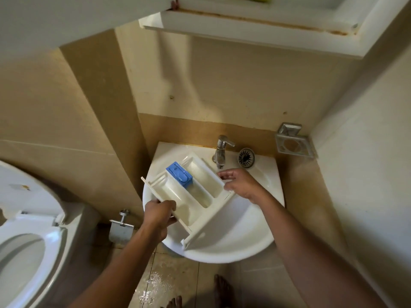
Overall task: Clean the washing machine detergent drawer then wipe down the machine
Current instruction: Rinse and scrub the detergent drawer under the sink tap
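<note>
toilet (29,223) cut by left edge, cabinet (244,38) by top edge, sink (233,236) partly hidden under detergent drawer (189,207)

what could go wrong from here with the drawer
The left hand and right hand hold the white plastic detergent drawer only by its edges above the white ceramic sink; a slip could crack it on the basin or chrome tap.
Tilting may let the blue plastic insert fall out.
The tiled floor looks wet near the bare feet: slipping risk.

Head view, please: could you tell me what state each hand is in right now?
Left hand: closed, gripping the left edge of the detergent drawer.
Right hand: closed, pinching the drawer's right wall.
</note>
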`<state>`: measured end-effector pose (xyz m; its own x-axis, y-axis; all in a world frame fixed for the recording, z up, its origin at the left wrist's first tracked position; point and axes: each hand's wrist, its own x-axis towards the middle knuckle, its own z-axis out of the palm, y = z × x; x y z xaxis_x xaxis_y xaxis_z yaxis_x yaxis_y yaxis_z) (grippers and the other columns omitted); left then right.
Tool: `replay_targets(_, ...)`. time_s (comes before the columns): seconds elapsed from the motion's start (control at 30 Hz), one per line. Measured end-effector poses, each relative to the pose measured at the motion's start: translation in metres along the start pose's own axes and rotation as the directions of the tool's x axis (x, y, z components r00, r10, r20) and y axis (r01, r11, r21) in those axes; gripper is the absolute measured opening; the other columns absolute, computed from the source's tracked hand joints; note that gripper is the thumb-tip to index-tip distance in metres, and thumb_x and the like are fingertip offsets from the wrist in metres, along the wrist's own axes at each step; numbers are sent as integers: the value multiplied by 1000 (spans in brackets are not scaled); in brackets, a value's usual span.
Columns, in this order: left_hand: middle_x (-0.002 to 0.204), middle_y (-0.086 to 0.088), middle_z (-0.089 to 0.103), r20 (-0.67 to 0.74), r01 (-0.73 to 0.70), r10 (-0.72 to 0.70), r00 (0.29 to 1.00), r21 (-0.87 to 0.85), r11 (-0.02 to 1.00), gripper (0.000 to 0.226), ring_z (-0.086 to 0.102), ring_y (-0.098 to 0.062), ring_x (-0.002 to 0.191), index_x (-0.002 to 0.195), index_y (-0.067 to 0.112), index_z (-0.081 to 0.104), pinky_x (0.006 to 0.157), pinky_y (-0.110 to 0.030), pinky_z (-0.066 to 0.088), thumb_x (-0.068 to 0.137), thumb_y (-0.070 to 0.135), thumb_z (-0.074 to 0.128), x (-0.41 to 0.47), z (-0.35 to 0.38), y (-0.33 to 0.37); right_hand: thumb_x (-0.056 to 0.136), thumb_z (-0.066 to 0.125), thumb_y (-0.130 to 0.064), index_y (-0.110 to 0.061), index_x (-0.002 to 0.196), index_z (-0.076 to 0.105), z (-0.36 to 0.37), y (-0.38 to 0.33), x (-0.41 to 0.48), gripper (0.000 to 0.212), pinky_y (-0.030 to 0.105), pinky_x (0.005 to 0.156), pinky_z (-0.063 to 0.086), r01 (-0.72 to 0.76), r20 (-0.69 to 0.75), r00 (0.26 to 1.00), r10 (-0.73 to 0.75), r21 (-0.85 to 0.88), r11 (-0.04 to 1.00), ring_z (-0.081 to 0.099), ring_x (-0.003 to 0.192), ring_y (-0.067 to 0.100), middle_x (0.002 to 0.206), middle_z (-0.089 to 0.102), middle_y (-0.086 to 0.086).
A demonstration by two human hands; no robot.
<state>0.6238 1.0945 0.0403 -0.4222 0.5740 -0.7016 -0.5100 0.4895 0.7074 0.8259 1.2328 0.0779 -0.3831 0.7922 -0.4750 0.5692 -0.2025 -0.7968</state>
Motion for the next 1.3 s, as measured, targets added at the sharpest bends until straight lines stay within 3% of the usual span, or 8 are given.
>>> replay_targets(0.23,119,-12,66,62,-91,105,993,-199,976,50,62,-35,108,128,9,55,85,-47,57,90,-21,45,5,17,1,91,49,12,-15,123,63,-16,-29,-3,44,12,83,47,311,-52,942,-333,-242,919,63,105,10,117,66,-4)
replay_targets(0.4,123,-12,67,208,-42,84,975,-200,979,47,65,-34,111,125,16,57,93,-57,56,94,-18,50,19,26,2,96,43,0,-22,141,40,-26,-20,-17,50,39,83,51,299,-21,916,-400,-628,718,60,102,29,119,60,12)
replay_targets(0.6,121,-13,65,254,64,-8,967,-214,975,48,62,-33,116,127,10,58,109,-52,47,92,-21,49,38,49,9,84,47,11,-17,109,51,-31,5,-42,38,38,76,49,406,9,814,-581,-723,558,50,92,22,99,50,0)
replay_targets(0.97,88,-14,68,297,238,-152,943,-282,929,27,64,-26,82,102,7,65,72,-42,60,97,-13,48,53,76,-19,75,59,12,-24,110,52,-16,47,-68,51,39,96,46,373,38,725,-688,-861,346,51,115,28,138,52,5)
replay_targets(1.03,87,-13,74,430,284,-98,897,-395,874,32,70,-27,82,103,7,73,69,-40,64,105,2,42,63,71,-34,75,56,7,-21,108,59,-7,48,-78,43,39,96,46,358,53,716,-696,-884,301,52,117,29,138,53,7)
replay_targets(1.13,104,1,79,770,309,267,580,-511,802,21,74,-11,100,110,19,80,89,-26,58,94,29,71,65,61,-43,78,44,1,-19,101,63,4,52,-90,36,39,93,47,348,28,714,-700,-881,320,53,115,28,135,55,6)
replay_targets(1.23,70,-7,77,720,335,101,687,-437,835,26,76,-19,65,75,13,83,59,-32,63,53,17,95,60,60,-38,75,46,1,-21,97,61,9,48,-95,35,35,91,42,340,-15,711,-703,-868,362,54,109,26,133,56,4)
replay_targets(1.3,64,-6,73,603,336,4,798,-449,828,9,72,-20,55,75,8,76,49,-29,59,70,12,82,55,66,-34,69,57,4,-22,97,58,9,41,-95,38,35,89,44,328,-32,704,-709,-871,365,54,105,27,131,57,3)
